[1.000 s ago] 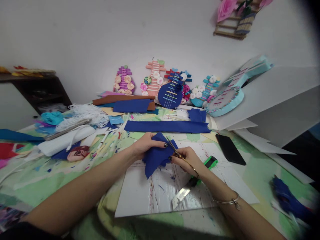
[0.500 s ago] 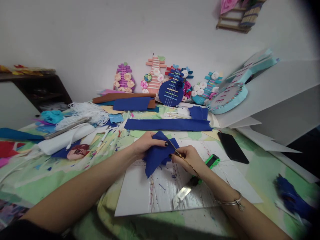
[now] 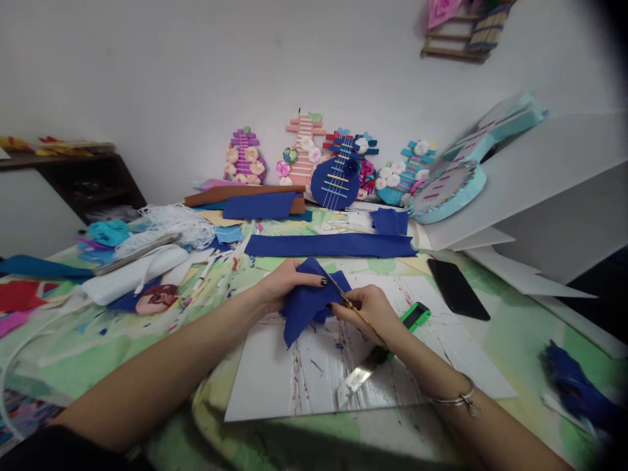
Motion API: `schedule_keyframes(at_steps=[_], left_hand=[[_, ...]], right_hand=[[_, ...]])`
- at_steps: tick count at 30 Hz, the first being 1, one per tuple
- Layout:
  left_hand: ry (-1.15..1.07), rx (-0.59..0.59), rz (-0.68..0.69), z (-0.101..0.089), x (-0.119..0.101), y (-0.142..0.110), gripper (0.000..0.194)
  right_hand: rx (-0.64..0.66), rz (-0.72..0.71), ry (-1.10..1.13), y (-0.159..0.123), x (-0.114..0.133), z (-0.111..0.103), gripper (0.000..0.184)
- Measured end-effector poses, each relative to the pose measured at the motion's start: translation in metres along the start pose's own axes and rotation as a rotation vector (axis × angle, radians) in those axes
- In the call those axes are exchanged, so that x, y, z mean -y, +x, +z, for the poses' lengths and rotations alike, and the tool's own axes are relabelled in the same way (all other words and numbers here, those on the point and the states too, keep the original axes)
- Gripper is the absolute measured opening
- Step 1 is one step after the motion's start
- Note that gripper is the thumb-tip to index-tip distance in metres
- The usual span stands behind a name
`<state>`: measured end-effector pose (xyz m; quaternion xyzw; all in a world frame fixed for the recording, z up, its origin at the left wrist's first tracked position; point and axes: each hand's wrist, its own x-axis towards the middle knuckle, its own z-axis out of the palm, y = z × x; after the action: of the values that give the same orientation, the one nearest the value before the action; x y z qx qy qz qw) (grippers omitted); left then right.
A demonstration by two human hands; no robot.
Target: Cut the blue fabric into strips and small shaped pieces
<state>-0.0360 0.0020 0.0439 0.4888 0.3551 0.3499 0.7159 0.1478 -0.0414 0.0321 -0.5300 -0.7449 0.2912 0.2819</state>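
My left hand point(image 3: 282, 288) grips a folded piece of dark blue felt-like sheet point(image 3: 307, 301), thumb on top, fingers hidden underneath. A slim gold-coloured tool point(image 3: 360, 313) is pinched in my right hand point(image 3: 370, 314); its thin tip lies along the upper right edge of the blue piece. Whether that tool is scissors or tweezers I cannot tell. Below both hands lies a scored white board point(image 3: 265, 386) with small blue scraps. A green and black utility knife point(image 3: 416, 315), blade point(image 3: 357, 381) out, rests on the board, partly covered by my right hand.
Beyond the board stretches a long blue strip point(image 3: 333, 245). A black phone point(image 3: 458, 288) lies at right, near leaning white sheets point(image 3: 530, 190). Decorated toy guitars, one blue point(image 3: 336, 176), stand against the wall. White cord point(image 3: 179, 226) and scraps crowd the left.
The view has shifted slightly. Both hands keep their hold, and the gold-coloured tool has moved only a little against the blue piece.
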Motion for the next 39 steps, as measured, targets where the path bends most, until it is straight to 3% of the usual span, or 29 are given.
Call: schedule_keyframes(at_steps=[5, 10, 15, 21, 27, 39], left_hand=[[-0.01, -0.038, -0.006, 0.0, 0.001, 0.002, 0.032], [0.036, -0.028, -0.029, 0.0, 0.004, 0.003, 0.029], [0.066, -0.024, -0.04, 0.0, 0.005, 0.001, 0.027], [0.07, -0.042, -0.058, 0.001, 0.005, 0.002, 0.026], [0.015, -0.053, -0.011, 0.002, -0.001, 0.0, 0.019], [0.095, -0.06, 0.072, 0.0, -0.007, -0.003, 0.015]], right_hand=[[-0.024, 0.058, 0.082, 0.0, 0.0, 0.0, 0.029], [-0.043, 0.129, 0.435, 0.0, -0.001, 0.004, 0.03], [-0.027, 0.076, 0.565, 0.001, -0.007, 0.008, 0.032], [-0.02, 0.119, 0.573, 0.0, -0.007, 0.008, 0.023], [-0.041, 0.102, 0.553, 0.0, -0.003, 0.003, 0.024], [0.101, 0.033, 0.318, -0.001, -0.003, -0.003, 0.033]])
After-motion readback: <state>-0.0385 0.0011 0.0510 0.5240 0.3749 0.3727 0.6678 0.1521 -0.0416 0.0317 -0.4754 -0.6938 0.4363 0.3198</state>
